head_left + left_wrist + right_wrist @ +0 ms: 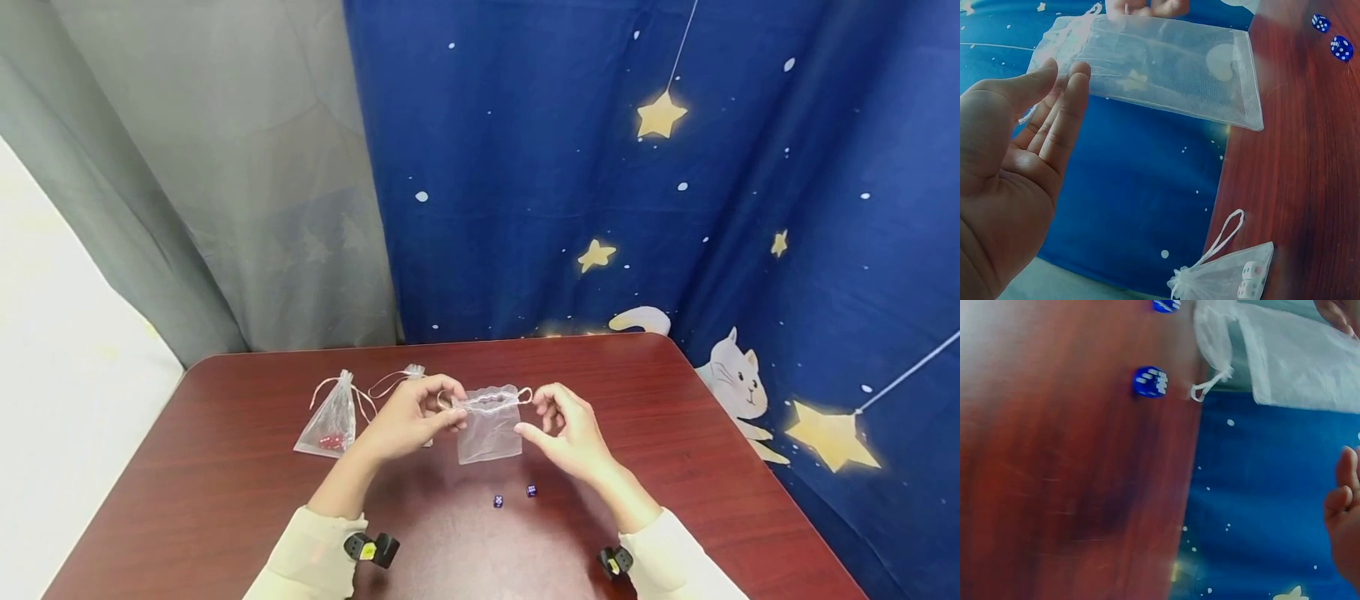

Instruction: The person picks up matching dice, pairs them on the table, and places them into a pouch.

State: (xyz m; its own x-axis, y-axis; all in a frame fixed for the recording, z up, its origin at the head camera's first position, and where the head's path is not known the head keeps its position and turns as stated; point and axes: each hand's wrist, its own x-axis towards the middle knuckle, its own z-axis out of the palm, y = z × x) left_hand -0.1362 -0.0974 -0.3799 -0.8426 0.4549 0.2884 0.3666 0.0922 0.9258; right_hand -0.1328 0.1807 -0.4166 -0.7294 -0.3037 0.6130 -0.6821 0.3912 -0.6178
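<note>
A sheer white drawstring bag (489, 433) is held up above the table, its gathered mouth toward the curtain. My left hand (416, 417) pinches its upper left edge between thumb and fingers, near a cord loop. My right hand (570, 429) is at the bag's right side with fingers bent and thumb apart. Its fingertips are close to the right cord loop (525, 395); contact is hard to tell. In the right wrist view those fingers (1347, 469) stand apart from the visible cloth. Two blue dice (498, 501) (531, 490) lie on the table nearer me.
Left of my left hand stands a sheer bag (341, 408) with red dice inside. Another sheer bag (414, 372), partly hidden behind that hand, contains white dice (1250, 278). The dark red table (225, 483) ends at a blue star-patterned curtain (525, 208).
</note>
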